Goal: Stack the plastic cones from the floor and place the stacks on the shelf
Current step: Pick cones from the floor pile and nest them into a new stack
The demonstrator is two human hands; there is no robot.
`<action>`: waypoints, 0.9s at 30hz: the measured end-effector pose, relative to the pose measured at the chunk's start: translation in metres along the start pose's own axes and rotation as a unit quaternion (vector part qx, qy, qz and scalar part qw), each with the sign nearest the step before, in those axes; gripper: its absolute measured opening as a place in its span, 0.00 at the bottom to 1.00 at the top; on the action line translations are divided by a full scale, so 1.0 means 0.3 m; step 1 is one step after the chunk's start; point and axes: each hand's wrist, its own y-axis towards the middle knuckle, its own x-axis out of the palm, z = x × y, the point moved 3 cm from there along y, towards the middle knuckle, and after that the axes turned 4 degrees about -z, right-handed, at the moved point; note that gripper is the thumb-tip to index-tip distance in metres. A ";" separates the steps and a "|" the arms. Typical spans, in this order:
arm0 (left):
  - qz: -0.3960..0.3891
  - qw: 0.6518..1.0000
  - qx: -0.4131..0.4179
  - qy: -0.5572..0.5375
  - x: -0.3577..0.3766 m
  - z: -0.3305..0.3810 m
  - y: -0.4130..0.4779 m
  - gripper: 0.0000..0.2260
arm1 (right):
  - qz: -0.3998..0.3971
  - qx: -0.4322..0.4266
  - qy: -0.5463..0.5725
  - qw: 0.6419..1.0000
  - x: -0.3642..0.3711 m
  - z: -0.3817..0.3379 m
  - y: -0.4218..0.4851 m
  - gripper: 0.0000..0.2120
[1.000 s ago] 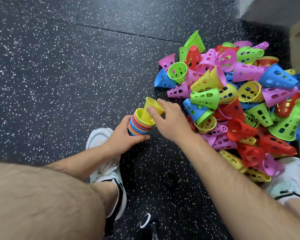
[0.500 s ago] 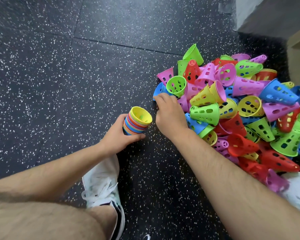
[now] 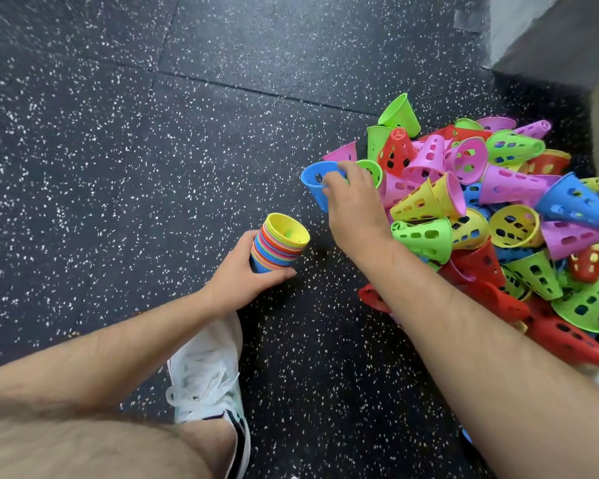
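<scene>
My left grip (image 3: 244, 276) is holding the stack (image 3: 281, 244), my right grip (image 3: 355, 205) pinching a blue cone (image 3: 312, 183). The pile (image 3: 509, 188) at right is lying mostly unstacked.

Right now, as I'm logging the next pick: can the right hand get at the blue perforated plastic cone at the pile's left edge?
Likely yes: the right hand grips the blue plastic cone by its rim; nothing covers it.

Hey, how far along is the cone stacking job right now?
Done: one nested stack, with a yellow cone on top, gripped by the left hand. In hand: the right hand pinches a blue cone, not yet added. Left: a large loose pile on the floor; no stack on a shelf is in view.
</scene>
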 end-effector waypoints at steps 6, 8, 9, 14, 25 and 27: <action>0.003 1.000 0.003 -0.004 0.001 -0.004 -0.007 0.29 | 0.059 -0.002 0.167 0.984 -0.067 -0.049 -0.090 0.08; 0.004 1.000 0.002 -0.002 -0.001 -0.002 -0.010 0.28 | 0.035 0.010 0.186 0.982 -0.054 -0.063 -0.122 0.07; 0.004 1.000 0.002 0.000 -0.001 0.000 -0.011 0.28 | 0.020 0.011 0.192 0.981 -0.047 -0.072 -0.137 0.08; 0.004 1.000 0.000 0.000 -0.002 0.001 -0.017 0.28 | -0.113 -0.002 0.220 0.969 0.005 -0.113 -0.205 0.09; -0.009 1.000 -0.008 0.011 -0.006 0.001 -0.021 0.28 | -0.084 0.088 -0.011 0.993 -0.010 0.012 -0.131 0.18; -0.012 1.000 -0.009 0.007 -0.006 0.000 -0.021 0.28 | -0.120 0.106 -0.042 0.986 -0.006 0.040 -0.109 0.20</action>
